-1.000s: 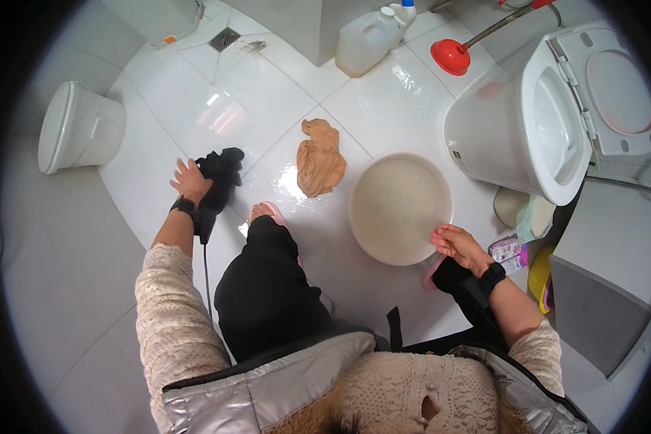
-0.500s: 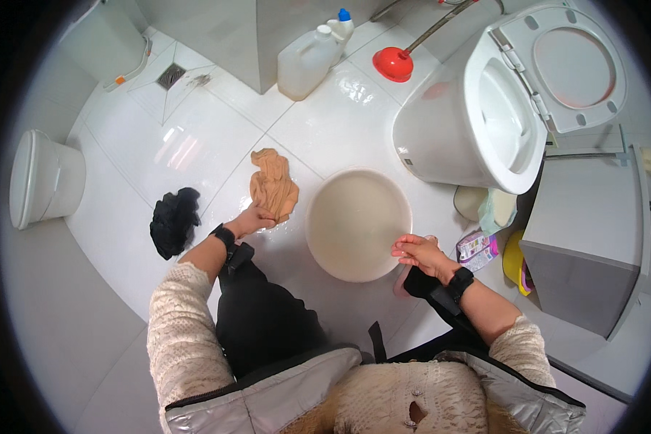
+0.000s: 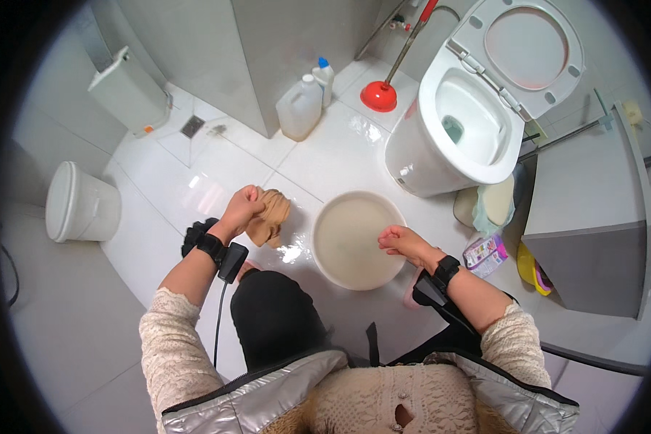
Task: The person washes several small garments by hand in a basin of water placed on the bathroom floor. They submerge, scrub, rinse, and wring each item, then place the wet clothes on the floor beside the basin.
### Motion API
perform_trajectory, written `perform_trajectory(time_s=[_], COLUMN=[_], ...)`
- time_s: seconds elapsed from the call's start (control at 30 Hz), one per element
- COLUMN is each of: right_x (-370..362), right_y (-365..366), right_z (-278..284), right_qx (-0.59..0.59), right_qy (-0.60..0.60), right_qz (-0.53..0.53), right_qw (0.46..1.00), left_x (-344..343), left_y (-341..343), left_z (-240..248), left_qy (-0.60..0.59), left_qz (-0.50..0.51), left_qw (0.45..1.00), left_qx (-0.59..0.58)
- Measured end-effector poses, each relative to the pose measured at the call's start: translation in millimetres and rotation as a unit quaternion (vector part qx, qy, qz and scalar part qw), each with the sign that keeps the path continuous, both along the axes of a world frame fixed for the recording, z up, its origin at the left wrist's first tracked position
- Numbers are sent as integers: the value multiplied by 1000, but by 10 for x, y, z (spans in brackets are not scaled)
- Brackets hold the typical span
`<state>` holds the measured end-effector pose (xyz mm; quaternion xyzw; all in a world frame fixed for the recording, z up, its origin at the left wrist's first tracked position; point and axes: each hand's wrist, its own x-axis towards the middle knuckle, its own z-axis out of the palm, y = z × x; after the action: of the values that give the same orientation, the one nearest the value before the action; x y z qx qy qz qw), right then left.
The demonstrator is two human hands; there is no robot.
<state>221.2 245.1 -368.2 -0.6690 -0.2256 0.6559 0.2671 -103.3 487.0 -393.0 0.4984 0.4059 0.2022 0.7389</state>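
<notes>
My left hand (image 3: 243,211) is closed, its thumb and fingers pinching the upper edge of a crumpled, wet-looking tan cloth (image 3: 273,220). The cloth hangs over the white floor tiles, left of a round white basin (image 3: 325,264) of cloudy water. Partly hidden behind my left wrist lies a bunched black cloth (image 3: 193,235). My right hand (image 3: 408,245) hovers at the basin's right rim. Its fingers are loosely bent, and nothing shows in them.
A lidded white bucket (image 3: 87,206) stands at the left. Farther back are a translucent jug (image 3: 301,108), a blue-capped bottle (image 3: 325,81) and a red plunger (image 3: 379,96). The toilet (image 3: 430,145) with its lid raised, a purple-and-white packet (image 3: 483,254) and a grey cabinet (image 3: 589,267) fill the right.
My left hand has risen and moved forward, lifting the tan cloth's edge. My right hand has shifted slightly left and its fingers bend more. The view has tilted.
</notes>
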Motion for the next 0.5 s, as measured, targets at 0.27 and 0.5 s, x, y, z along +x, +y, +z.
perform_trajectory(time_s=[0.27, 0.5], right_x=[-447, -216], right_y=[198, 147], right_z=[1039, 1230], right_qx=[254, 279], right_qy=[-21, 81], right_qz=[31, 82], right_qw=[967, 953], left_x=[504, 1459], left_y=[-648, -1227], left_z=[1998, 1998], left_qy=[-170, -379], left_qz=[-85, -99], left_qw=[982, 895], left_qx=[-14, -215])
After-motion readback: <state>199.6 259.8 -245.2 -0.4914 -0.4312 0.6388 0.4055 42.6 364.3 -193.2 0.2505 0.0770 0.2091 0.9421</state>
